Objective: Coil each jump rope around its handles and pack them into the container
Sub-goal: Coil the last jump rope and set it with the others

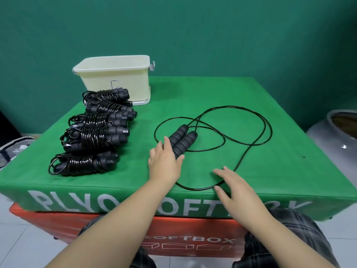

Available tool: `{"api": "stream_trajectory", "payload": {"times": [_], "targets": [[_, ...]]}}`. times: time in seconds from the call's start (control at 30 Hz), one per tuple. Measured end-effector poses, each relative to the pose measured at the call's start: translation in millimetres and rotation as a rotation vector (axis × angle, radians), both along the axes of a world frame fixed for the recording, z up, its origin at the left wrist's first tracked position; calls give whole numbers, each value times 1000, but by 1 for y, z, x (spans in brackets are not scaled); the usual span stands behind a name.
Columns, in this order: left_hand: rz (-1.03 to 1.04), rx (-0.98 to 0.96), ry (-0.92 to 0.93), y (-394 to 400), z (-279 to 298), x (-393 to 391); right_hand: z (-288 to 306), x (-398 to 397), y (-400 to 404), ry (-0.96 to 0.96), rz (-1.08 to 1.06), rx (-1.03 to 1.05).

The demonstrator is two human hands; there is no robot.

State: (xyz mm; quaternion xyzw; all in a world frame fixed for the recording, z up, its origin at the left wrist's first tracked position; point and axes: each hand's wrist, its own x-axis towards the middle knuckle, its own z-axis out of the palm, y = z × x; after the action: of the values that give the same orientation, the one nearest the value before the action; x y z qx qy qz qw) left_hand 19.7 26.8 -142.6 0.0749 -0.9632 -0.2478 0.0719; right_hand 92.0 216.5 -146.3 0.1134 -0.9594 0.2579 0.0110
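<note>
One uncoiled black jump rope lies on the green box top, its two foam handles (182, 139) side by side and its thin cord (251, 132) spread in loose loops to the right. My left hand (165, 161) lies with straight fingers against the near ends of the handles. My right hand (230, 182) hovers flat over the cord's near loop by the front edge, holding nothing. Several coiled jump ropes (92, 132) lie in a row at the left. The cream container (116, 82) stands behind them, its inside hidden.
The green soft box (270, 171) sits on a red one (58, 225). A grey rounded vessel (336, 136) stands at the right, a shoe (13, 149) at the left. Green wall behind.
</note>
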Motion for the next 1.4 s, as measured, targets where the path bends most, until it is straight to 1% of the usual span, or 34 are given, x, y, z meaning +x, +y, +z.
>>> {"api": "stream_trajectory", "payload": {"times": [0.07, 0.1, 0.13, 0.2, 0.23, 0.3, 0.33, 0.4, 0.5, 0.57, 0.7, 0.77, 0.9, 1.03, 1.1, 1.17, 1.23, 1.3, 1.4], "targets": [[42, -61, -43, -1, 8, -6, -2, 2, 5, 13, -25, -28], [44, -48, -15, -1, 12, -8, -2, 3, 8, 27, -44, -40], [27, -6, 55, -2, 15, -7, 0, 3, 10, 43, -66, -52], [-72, 115, 228, -1, 17, 0, 7, 5, 11, 64, -118, -97], [-143, 121, 264, 0, 17, 6, 12, 6, 9, 58, -143, -137], [-260, -29, 206, 6, 10, 14, 22, 5, 2, 40, -150, -188], [-285, -89, 154, 7, 5, 16, 25, 5, -4, 39, -119, -174], [-284, -103, 80, 10, 0, 18, 28, 3, -17, 24, -57, -150], [-289, -152, -12, 14, 1, 18, 30, 2, -28, -5, -56, -189], [-265, -150, -30, 15, 2, 18, 31, 5, -27, -15, -49, -192], [-249, -5, 66, 16, 3, 24, 27, 8, -17, -53, -57, -219], [-299, 68, 144, 21, 3, 34, 26, 8, -12, -75, -102, -313], [-435, 204, 246, 41, 8, 67, 34, 7, -11, -188, -183, -696], [-551, 308, 264, 57, 13, 101, 42, 13, -13, -228, -233, -1075], [-594, 365, 244, 60, 12, 114, 45, 22, -13, -210, -244, -1204], [-649, 399, 217, 58, 12, 124, 46, 30, -11, -187, -259, -1248], [-658, 467, 113, 53, 16, 131, 47, 36, -5, -154, -267, -1234], [-602, 548, 36, 48, 26, 136, 49, 43, 5, -124, -243, -1161], [-460, 726, 65, 48, 51, 136, 56, 57, 15, -114, -126, -1000]]}}
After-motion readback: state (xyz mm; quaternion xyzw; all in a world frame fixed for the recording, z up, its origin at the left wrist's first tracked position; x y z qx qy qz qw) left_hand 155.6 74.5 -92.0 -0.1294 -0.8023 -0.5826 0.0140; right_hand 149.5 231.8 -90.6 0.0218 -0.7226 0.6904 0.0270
